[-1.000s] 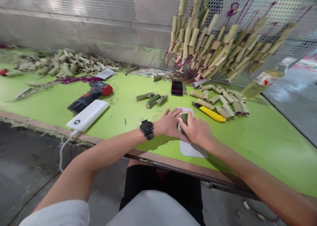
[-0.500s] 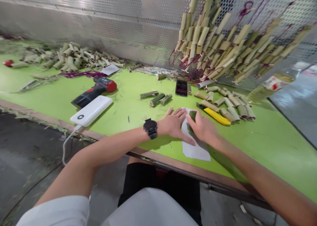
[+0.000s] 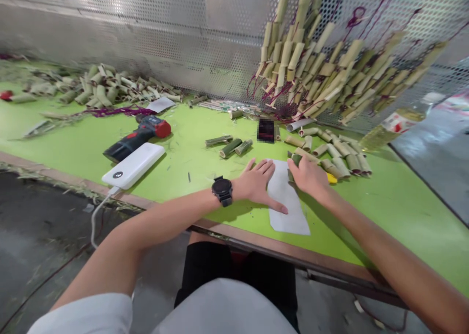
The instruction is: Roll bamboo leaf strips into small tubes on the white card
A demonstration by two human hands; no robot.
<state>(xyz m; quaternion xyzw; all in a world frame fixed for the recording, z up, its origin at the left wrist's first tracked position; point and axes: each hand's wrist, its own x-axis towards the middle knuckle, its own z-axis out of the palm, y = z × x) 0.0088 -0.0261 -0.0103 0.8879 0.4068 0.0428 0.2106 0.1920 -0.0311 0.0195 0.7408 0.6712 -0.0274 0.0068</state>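
My left hand (image 3: 258,182) lies flat with fingers spread on the left edge of a white sheet of paper (image 3: 287,204) on the green table (image 3: 384,202). My right hand (image 3: 309,175) is closed round a short green bamboo piece (image 3: 295,160) at the paper's far right corner. It covers most of a yellow utility knife (image 3: 331,178). A black watch (image 3: 222,190) is on my left wrist.
A row of cut bamboo tubes (image 3: 340,153) lies just beyond my right hand. Three green bamboo pieces (image 3: 230,146), a white power bank (image 3: 134,165) with cable and a red-black drill (image 3: 137,136) lie left. Strung bamboo tubes (image 3: 330,70) hang on the perforated wall. A bottle (image 3: 395,121) stands right.
My right hand slid with the bamboo piece from the middle of the paper to its far right corner, over the yellow knife. My left hand stayed flat on the paper.
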